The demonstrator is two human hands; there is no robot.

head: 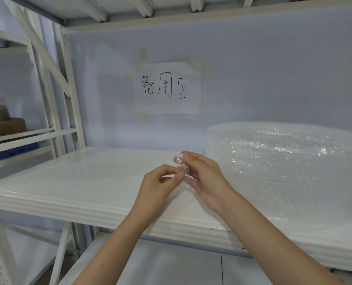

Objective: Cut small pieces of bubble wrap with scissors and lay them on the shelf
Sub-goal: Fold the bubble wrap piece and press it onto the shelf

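Observation:
A small clear piece of bubble wrap (pixel 181 169) is held upright between both hands above the white shelf (pixel 84 182). My left hand (pixel 160 185) pinches its lower edge with thumb and forefinger. My right hand (pixel 206 177) grips its top and right side with the fingers curled around it. A large roll of bubble wrap (pixel 284 167) lies on the shelf to the right of my hands. No scissors are in view.
A paper sign with handwritten characters (pixel 167 87) is taped to the blue back wall. White rack uprights (pixel 68 103) stand at the left, with brown boxes (pixel 4 124) on a neighbouring rack. Another shelf board (pixel 171 268) lies below.

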